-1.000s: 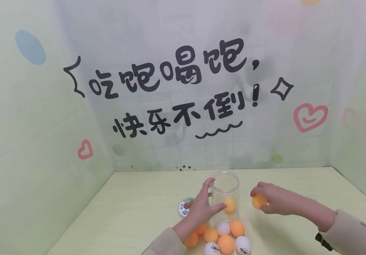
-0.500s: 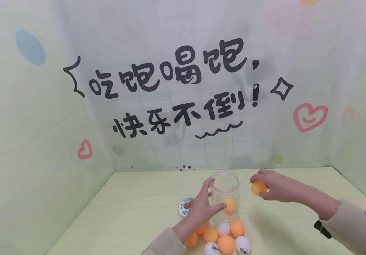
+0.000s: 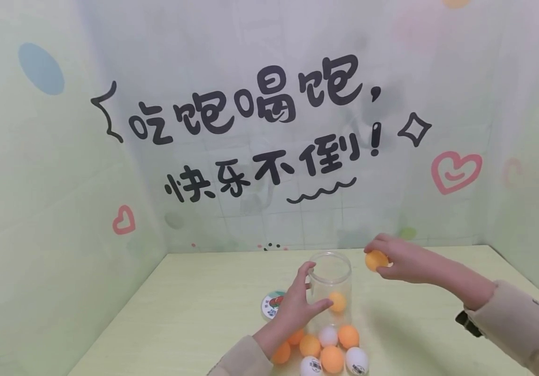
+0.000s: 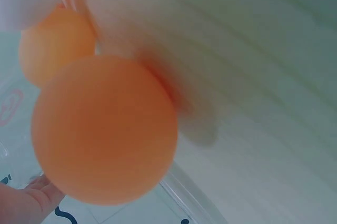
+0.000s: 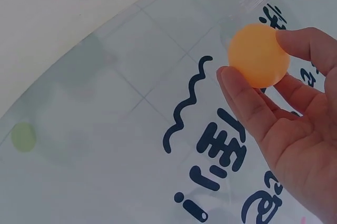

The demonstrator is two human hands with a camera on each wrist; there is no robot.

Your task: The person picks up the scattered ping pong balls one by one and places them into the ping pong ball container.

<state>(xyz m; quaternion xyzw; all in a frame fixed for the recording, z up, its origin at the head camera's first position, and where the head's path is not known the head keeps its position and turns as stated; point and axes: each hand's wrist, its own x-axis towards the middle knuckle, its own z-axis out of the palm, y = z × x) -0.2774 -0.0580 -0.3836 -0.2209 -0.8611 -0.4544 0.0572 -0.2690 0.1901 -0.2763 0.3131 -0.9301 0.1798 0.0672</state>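
Observation:
Upright on the table stands a clear cylindrical jar (image 3: 346, 287) without a lid on it, an orange ping-pong ball (image 3: 338, 302) visible inside. My left hand (image 3: 296, 305) grips the jar from its left side, fingers near the rim and thumb across the front. Up to the right of the jar's mouth, my right hand (image 3: 407, 259) pinches another orange ping-pong ball (image 5: 258, 56) between thumb and fingertips. In front of the jar lies a cluster of orange balls (image 3: 332, 360) and white balls (image 3: 357, 361). An orange ball (image 4: 105, 129) fills much of the left wrist view.
A round printed lid (image 3: 271, 305) lies left of the jar, partly hidden behind the left hand. The pale wooden table (image 3: 194, 308) is enclosed by printed cloth walls (image 3: 250, 42) with black lettering at the back.
My right hand has risen with its orange ball from beside the jar to about the height of the rim, moving slightly left. The left hand and the jar hold their place.

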